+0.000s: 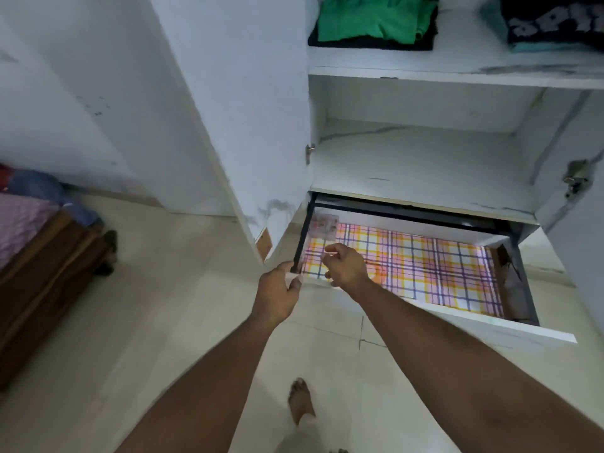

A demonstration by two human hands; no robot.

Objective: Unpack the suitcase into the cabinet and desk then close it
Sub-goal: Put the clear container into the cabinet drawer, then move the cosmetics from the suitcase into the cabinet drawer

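A: Cabinet (425,152), white with grey veining; its drawer (490,325) stands pulled out, lined with checked paper (425,266). What lies in the drawer's far left corner?

B: A clear packet (323,227), blurred; its contents cannot be read.

A: The hands?

B: Left hand (277,295) grips the drawer's near left corner, fingers curled over the rim, tips hidden. Right hand (346,266) hovers just inside that corner, fingers curled, thumb and forefinger close together; whether they pinch anything cannot be told.

A: The upper shelf?

B: 2 folded stacks, both cut off: green cloth (372,21) on black, and dark printed cloth (552,18) on teal. The suitcase is out of view.
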